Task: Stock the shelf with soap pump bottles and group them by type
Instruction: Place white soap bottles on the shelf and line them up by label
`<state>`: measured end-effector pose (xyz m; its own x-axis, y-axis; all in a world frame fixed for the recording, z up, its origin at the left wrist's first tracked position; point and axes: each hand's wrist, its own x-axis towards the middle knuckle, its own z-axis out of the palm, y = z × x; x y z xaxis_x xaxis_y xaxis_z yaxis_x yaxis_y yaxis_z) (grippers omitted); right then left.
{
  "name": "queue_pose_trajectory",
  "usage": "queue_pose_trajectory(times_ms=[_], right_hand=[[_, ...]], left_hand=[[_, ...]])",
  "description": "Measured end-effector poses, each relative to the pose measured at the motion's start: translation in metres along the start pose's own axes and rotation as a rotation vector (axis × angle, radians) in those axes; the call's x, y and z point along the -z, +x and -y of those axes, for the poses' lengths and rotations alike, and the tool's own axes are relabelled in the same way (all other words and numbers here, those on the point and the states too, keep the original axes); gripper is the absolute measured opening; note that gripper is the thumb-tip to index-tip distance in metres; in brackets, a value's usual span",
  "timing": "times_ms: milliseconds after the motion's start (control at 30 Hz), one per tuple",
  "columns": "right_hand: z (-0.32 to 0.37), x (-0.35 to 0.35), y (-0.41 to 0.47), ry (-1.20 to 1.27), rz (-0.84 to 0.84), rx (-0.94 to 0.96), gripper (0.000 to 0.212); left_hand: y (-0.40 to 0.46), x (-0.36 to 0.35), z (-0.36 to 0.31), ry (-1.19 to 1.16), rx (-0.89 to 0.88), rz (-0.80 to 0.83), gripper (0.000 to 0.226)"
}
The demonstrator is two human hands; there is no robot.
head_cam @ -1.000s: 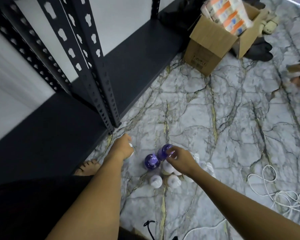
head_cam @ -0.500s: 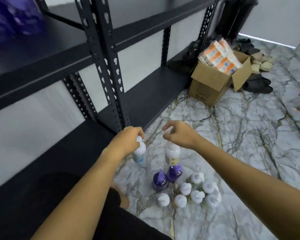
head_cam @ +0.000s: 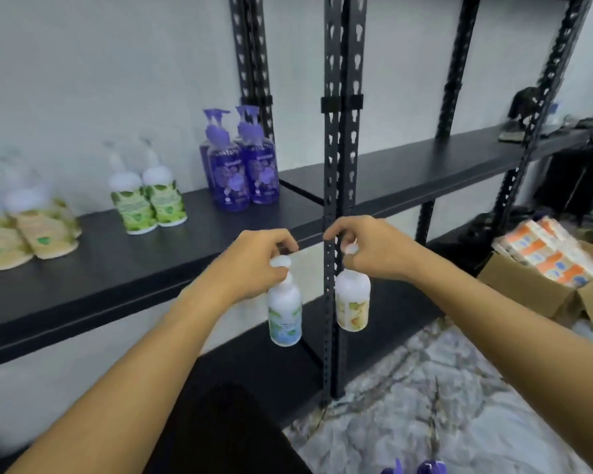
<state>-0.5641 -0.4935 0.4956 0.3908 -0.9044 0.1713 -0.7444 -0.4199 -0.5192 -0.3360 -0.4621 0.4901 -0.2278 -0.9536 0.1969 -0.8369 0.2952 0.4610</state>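
- Light is even, soft and fairly bright, with no hard shadows on the pale wall (head_cam: 83, 80).
- Motion blur smears the whole view, strongest at the left edge, where the beige-labelled bottles (head_cam: 24, 230) streak.
- Labels on the purple bottles (head_cam: 240, 165) are unreadable.
- Wide-angle distortion bends the black shelf (head_cam: 117, 268) and tilts the upright posts (head_cam: 339, 131) at the edges.
- The cardboard box (head_cam: 534, 289) is soft and smeared.

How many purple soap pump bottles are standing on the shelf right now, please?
2. One purple bottle and a second purple bottle stand side by side at the right end of the shelf board, beside the upright post. Another may be hidden behind them.
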Motion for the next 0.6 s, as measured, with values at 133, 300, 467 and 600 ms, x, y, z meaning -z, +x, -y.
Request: queue_pose_trajectory(times_ms=[133, 300, 467, 600], right_hand=[[0.063, 0.020, 0.026, 0.008, -0.026, 0.159, 0.040], [0.137, 0.027, 0.053, 0.041, -0.045, 0.325, 0.037], [0.206, 0.021, 0.072, 0.117, -0.057, 0.454, 0.038], [0.254, 0.009, 0.086, 0.150, -0.067, 0.529, 0.037]], left_hand=[[-0.028, 0.063, 0.004, 0.008, 0.026, -0.146, 0.031], [-0.068, 0.129, 0.012, -0.005, 0.094, -0.304, 0.030], [-0.114, 0.185, 0.028, 0.038, 0.183, -0.433, 0.035], [-0.148, 0.218, 0.045, 0.079, 0.256, -0.537, 0.037]])
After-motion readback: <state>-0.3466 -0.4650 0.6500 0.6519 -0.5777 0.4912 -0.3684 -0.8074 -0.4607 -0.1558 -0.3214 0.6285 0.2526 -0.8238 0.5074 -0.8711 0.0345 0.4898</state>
